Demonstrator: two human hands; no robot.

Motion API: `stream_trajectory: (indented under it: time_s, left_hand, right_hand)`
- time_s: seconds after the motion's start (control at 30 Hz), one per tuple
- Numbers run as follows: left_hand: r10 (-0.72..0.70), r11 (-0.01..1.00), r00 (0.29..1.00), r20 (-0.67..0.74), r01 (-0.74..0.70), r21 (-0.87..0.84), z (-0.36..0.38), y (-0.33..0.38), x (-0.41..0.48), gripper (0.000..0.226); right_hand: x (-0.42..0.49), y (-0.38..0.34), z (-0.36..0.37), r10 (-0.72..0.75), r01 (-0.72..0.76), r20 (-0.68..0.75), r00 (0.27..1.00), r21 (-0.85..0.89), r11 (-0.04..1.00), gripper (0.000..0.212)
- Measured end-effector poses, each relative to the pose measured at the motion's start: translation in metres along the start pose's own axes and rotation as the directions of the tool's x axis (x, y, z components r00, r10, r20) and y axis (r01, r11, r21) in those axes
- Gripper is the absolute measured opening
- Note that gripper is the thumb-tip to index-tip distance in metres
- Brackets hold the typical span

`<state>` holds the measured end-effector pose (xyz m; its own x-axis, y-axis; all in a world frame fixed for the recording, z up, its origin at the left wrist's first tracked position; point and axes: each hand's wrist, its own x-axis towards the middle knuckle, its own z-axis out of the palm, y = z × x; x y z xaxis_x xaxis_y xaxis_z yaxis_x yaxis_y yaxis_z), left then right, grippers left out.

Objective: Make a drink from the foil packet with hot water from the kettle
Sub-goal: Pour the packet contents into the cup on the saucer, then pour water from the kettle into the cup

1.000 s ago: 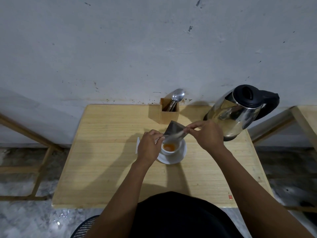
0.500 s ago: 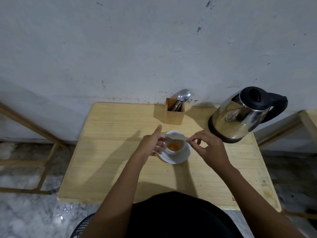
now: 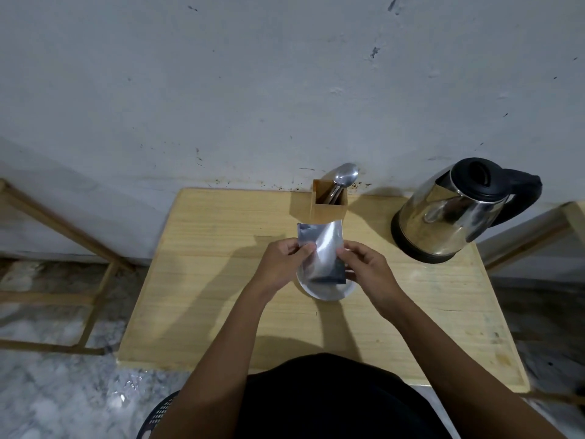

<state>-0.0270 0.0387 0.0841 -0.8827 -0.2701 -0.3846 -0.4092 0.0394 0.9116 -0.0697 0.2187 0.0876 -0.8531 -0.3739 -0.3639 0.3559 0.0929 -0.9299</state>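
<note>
Pinching the foil packet (image 3: 323,248) upright above the saucer (image 3: 329,291), left hand (image 3: 285,264) and right hand (image 3: 364,264) grip opposite edges; kettle (image 3: 449,213) sits nearer the right.

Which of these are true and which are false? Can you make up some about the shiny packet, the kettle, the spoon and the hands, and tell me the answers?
1. Both hands hold the foil packet. True: the left hand grips its left edge and the right hand its right edge.
2. The kettle is being lifted. False: it stands on the table, to the right, and no hand touches it.
3. A spoon stands in the wooden holder. True.
4. The packet lies flat on the table. False: it is held up above the saucer.
5. The wooden holder is at the near edge of the table. False: it is at the far edge, by the wall.
</note>
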Motion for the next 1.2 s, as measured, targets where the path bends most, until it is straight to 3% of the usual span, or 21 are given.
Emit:
stream_trajectory:
  time_s: [0.1,0.23,0.33,0.4,0.6,0.73,0.8,0.83,0.9,1.03,1.2]
  left_hand:
    - [0.006,1.0,0.999,-0.046,-0.007,-0.018,-0.006,-0.002,-0.002,0.028]
    - [0.014,0.999,0.989,-0.147,-0.018,-0.026,-0.025,-0.008,-0.001,0.027]
    - [0.029,1.0,0.983,-0.184,-0.028,0.008,-0.045,-0.017,0.003,0.032]
    - [0.014,0.999,0.979,-0.204,-0.005,0.046,-0.057,-0.028,0.011,0.032]
    - [-0.012,0.955,0.967,-0.254,0.086,0.282,-0.067,-0.057,0.043,0.045]
    - [-0.051,0.923,0.952,-0.302,0.16,0.351,-0.054,-0.072,0.051,0.039]
    - [0.013,0.812,0.94,-0.341,0.189,0.552,-0.046,-0.079,0.048,0.017]
    - [0.064,0.737,0.931,-0.359,0.198,0.646,-0.042,-0.083,0.046,0.039]
    - [0.171,0.661,0.935,-0.31,0.125,0.74,-0.034,-0.091,0.04,0.06]
    - [0.249,0.484,0.968,-0.043,-0.085,0.871,-0.025,-0.112,0.032,0.051]
    - [0.219,0.445,0.976,-0.007,-0.093,0.891,-0.027,-0.125,0.036,0.049]
  right_hand:
    - [0.008,-0.001,0.014,-0.06,0.056,-0.04,0.997,-0.093,0.994,0.012]
    - [0.019,0.005,0.019,-0.147,0.11,-0.07,0.987,-0.375,0.921,0.016]
    - [0.027,0.016,0.012,-0.292,0.144,-0.079,0.953,-0.73,0.668,0.038]
    - [0.031,0.021,0.007,-0.283,0.143,-0.021,0.959,-0.827,0.544,0.054]
    - [0.038,0.03,0.01,-0.119,0.069,0.011,0.993,-0.866,0.495,0.088]
    - [0.039,0.03,0.012,-0.139,0.066,0.0,0.99,-0.88,0.47,0.084]
    - [0.039,0.03,0.013,-0.152,0.076,0.006,0.988,-0.886,0.457,0.08]
    - [0.039,0.03,0.013,-0.152,0.075,0.005,0.988,-0.887,0.455,0.079]
    - [0.04,0.03,0.013,-0.148,0.068,-0.001,0.989,-0.886,0.458,0.079]
    - [0.041,0.03,0.014,-0.151,0.069,0.0,0.989,-0.89,0.45,0.08]
    - [0.04,0.029,0.014,-0.153,0.066,-0.003,0.988,-0.892,0.447,0.078]
